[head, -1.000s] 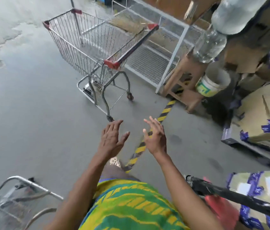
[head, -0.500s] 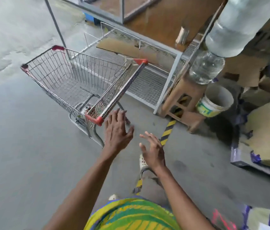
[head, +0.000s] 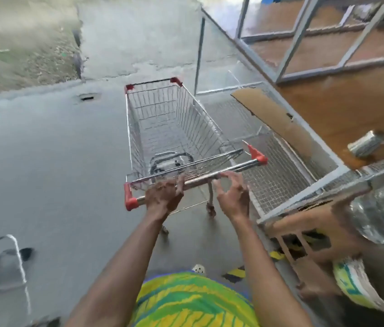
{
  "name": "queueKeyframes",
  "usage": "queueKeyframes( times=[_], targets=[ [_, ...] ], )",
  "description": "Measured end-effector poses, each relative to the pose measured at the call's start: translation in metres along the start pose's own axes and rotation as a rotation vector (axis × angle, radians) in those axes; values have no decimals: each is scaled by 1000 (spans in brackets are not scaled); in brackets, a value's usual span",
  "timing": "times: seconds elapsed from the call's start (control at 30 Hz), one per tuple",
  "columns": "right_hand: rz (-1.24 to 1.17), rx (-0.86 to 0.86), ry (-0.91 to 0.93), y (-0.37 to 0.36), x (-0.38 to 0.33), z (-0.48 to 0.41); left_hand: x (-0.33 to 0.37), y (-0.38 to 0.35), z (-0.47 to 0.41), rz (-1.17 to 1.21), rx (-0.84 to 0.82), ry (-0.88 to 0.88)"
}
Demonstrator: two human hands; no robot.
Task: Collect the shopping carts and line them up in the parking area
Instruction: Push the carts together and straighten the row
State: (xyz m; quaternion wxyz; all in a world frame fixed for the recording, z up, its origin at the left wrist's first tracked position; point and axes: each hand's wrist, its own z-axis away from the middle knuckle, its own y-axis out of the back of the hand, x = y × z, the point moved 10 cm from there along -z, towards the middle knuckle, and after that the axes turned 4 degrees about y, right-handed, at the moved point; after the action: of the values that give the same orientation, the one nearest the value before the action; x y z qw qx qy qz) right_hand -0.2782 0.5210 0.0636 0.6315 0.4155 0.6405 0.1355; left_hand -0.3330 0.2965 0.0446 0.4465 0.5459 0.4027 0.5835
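Left hand [head: 162, 199] grips cart [head: 172, 128] handle [head: 195, 179]; right hand [head: 233, 197] fingers spread wide, just short. Person shd close both evenly, steer clear of rack [head: 280, 185] at right.

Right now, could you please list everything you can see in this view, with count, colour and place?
shopping cart: one, silver wire with red corner caps, centre, on the grey floor.
cart handle: one, metal bar with red ends, nearest the person.
metal rack: one, grey frame with mesh shelf, right of the cart.
cardboard sheet: one, brown, lying on the rack.
plastic bottle: one, clear, far right edge.
wooden stool: one, brown, lower right.
floor drain: one, dark, upper left.
second cart: one, silver, partly seen at lower left.
left hand: grips the handle.
right hand: fingers spread, reaching at the handle.
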Motion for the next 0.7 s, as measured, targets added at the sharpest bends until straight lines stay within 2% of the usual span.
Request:
queueKeyframes(
  times=[0.17,0.33,0.47,0.6,0.7],
  targets=[
    [278,11,419,-51,-44,16,-60,25,13,-90,55,130],
    [374,-82,646,-91,-77,48,-119,29,36,-139,12,215],
    [303,-96,615,-110,-93,86,-142,41,67,-142,125,203],
    [338,-65,689,-114,-107,107,-176,34,97,-122,141,366],
    [320,-29,739,-119,-119,107,-194,32,107,-85,172,414]
  ],
)
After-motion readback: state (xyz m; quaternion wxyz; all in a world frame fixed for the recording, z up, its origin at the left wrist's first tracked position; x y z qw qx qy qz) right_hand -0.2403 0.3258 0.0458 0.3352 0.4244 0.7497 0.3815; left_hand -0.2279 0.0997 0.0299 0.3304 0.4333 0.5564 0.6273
